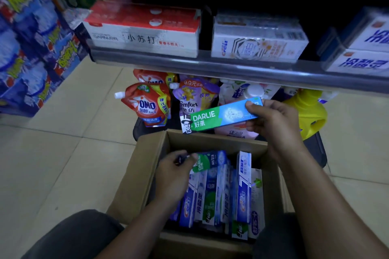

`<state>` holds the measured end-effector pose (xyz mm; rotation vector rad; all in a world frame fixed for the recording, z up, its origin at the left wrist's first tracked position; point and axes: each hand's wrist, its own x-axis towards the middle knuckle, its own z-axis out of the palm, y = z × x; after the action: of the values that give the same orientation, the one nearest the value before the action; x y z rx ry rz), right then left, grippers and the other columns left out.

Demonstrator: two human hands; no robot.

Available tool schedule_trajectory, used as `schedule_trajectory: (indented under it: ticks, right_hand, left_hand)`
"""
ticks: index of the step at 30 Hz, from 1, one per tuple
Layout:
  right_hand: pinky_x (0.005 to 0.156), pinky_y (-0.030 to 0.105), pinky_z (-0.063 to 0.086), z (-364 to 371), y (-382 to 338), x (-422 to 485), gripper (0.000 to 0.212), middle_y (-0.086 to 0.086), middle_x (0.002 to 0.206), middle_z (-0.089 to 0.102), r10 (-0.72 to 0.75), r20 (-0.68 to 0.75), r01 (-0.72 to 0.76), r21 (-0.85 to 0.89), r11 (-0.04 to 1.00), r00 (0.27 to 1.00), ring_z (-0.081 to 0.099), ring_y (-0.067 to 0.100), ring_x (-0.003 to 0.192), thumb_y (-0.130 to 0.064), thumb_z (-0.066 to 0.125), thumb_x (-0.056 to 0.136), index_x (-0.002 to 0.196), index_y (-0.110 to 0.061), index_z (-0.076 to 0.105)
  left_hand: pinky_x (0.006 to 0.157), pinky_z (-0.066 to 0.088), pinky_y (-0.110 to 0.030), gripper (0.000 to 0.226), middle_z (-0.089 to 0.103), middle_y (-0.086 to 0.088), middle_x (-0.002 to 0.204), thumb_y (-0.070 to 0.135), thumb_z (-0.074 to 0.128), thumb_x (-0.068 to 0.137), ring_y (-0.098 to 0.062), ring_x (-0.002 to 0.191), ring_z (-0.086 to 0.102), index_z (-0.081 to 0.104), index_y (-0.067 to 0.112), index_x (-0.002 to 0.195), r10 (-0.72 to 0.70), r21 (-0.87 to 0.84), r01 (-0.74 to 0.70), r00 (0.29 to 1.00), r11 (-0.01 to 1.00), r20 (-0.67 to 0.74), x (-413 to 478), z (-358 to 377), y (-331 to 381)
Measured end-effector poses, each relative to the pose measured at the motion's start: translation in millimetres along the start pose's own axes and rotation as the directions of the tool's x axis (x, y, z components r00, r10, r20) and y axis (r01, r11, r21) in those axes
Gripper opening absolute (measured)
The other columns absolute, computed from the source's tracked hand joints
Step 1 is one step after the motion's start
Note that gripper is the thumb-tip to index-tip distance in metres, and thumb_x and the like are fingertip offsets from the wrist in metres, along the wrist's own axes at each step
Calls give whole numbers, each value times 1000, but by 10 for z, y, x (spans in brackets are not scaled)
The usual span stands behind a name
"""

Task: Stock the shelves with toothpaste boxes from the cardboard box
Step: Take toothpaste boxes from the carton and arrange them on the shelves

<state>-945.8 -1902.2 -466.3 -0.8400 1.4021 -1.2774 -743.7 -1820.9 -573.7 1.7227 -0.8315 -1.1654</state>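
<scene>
The floor [69, 132] is made of big pale tiles with thin dark lines between them. A grey metal shelf [210, 65] runs across the top, and it is dark at the back. Under its front edge, soap bags [147, 105] and a yellow bottle [307, 113] stand on the floor. Blue packs [27, 44] are piled high at the left. The light is dim.

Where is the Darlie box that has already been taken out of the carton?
In the head view, the Darlie box is right of centre, held by the right hand above the cardboard box's far edge, in front of the detergent pouches under the shelf.
</scene>
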Motion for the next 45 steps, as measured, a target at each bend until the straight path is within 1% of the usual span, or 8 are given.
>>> schedule_trajectory:
  ticks: [4, 10, 15, 20, 28, 31, 37, 45]
  right_hand:
    - [56, 29, 57, 141, -140, -121, 28, 29, 99, 73, -60, 16, 59, 34, 998, 998, 62, 30, 67, -9, 76, 88, 110, 7, 68]
    - [60, 30, 59, 398, -599, -396, 35, 27, 99, 73, -203, 59, 190, 175, 966, 977, 68, 32, 72, -7, 75, 85, 113, 11, 64]
    - [57, 29, 58, 685, -1137, -600, 47, 15, 84, 75, -345, 92, 303, 308, 902, 934, 73, 26, 72, -11, 75, 76, 117, 5, 59]
    - [64, 34, 62, 883, -1661, -744, 33, 12, 88, 78, -509, 113, 458, 305, 835, 853, 77, 29, 83, -17, 77, 73, 101, -4, 67]
    - [69, 33, 63, 1263, -2453, -902, 48, 7, 92, 79, -707, 62, 657, 319, 683, 704, 78, 29, 86, -35, 84, 63, 106, -29, 62]
    - [73, 33, 63, 1433, -2745, -920, 35, 9, 101, 77, -792, 13, 763, 261, 592, 610, 77, 24, 91, -33, 84, 70, 98, -28, 64]
    - [72, 30, 54, 1789, -3459, -739, 25, -7, 82, 67, -906, -108, 912, 9, 410, 408, 59, 10, 73, -25, 89, 77, 88, -25, 67]
    - [76, 30, 54, 2059, -3826, -354, 28, -14, 81, 66, -891, -50, 832, -336, 441, 451, 66, 9, 79, -38, 85, 78, 101, -35, 70]
  left_hand:
    - [73, 50, -15, 33, 71, 14, 98, 47, 75, 79, 2, 95, 65, 69, 27, 104, 231, -79, -233, 972, 969, -34, 103, -326, 416]
    - [86, 56, -53, 26, 73, -6, 113, 34, 68, 85, -33, 108, 69, 70, 27, 110, 373, -279, -378, 925, 883, -76, 243, -813, 1103]
    - [60, 51, -29, 23, 75, 7, 86, 24, 55, 79, -12, 71, 66, 74, 32, 89, 481, -317, -531, 847, 786, -227, 217, -1099, 1944]
    - [75, 52, -53, 25, 72, -5, 96, 23, 54, 77, -36, 87, 64, 75, 32, 85, 586, -313, -640, 769, 702, -257, 106, -1438, 2710]
    - [58, 53, -28, 33, 78, 7, 90, 15, 59, 86, -10, 74, 70, 80, 41, 87, 690, -291, -706, 703, 646, -172, -62, -1860, 3566]
    - [64, 56, -37, 33, 79, -2, 94, 16, 56, 82, -22, 79, 71, 81, 33, 96, 732, -288, -744, 660, 603, -169, -122, -1988, 3905]
    - [40, 37, -14, 27, 75, 19, 101, 7, 52, 95, -3, 46, 49, 74, 21, 88, 774, -160, -822, 568, 546, -278, -128, -2176, 4641]
    - [58, 16, -33, 25, 26, -7, 67, 22, 53, 89, -18, 62, 23, 46, 19, 66, 794, 79, -796, 581, 600, -177, 71, -2288, 5123]
